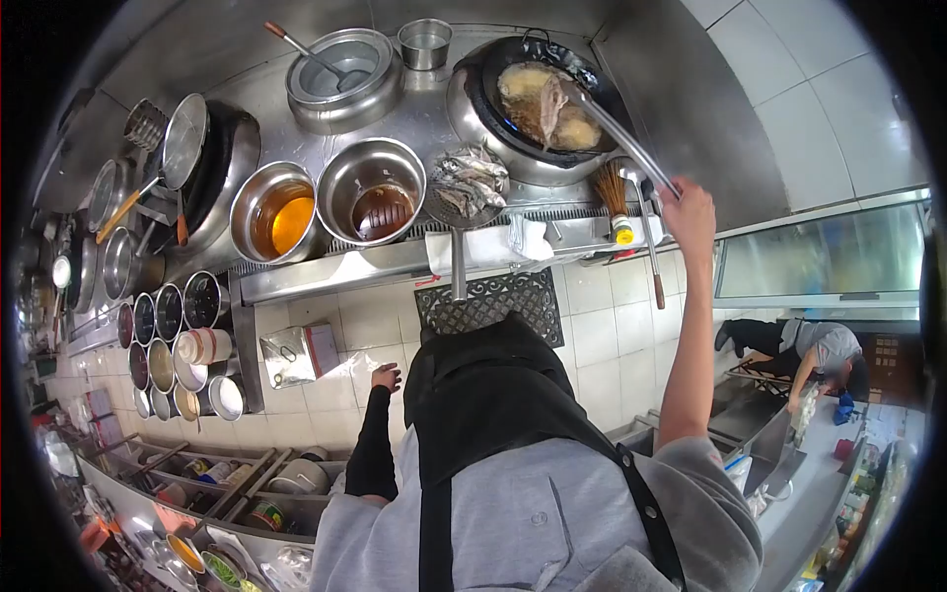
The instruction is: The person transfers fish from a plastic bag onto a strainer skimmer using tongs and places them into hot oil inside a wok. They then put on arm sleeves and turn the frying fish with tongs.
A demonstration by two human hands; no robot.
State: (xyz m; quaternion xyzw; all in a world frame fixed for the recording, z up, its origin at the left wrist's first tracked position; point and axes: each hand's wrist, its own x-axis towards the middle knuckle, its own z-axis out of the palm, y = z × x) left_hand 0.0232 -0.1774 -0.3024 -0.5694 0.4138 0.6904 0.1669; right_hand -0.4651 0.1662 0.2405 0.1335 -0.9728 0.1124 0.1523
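My right hand (688,212) grips long metal tongs (623,135) that reach over the wok (488,113) at the back right. At their tips, a fish (552,111) hangs above bubbling oil, where other golden pieces lie. My left hand (387,377) hangs low beside my apron with nothing in it, fingers loosely apart. In front of the wok, a perforated skimmer (459,222) holds several silvery fish (472,181), its handle pointing toward me.
Left of the skimmer stand a metal pot with brown liquid (371,158) and another with amber oil (266,192). A bamboo brush (614,197) and a ladle (651,242) lie near my right forearm. At far right, another person (824,350) leans over a counter.
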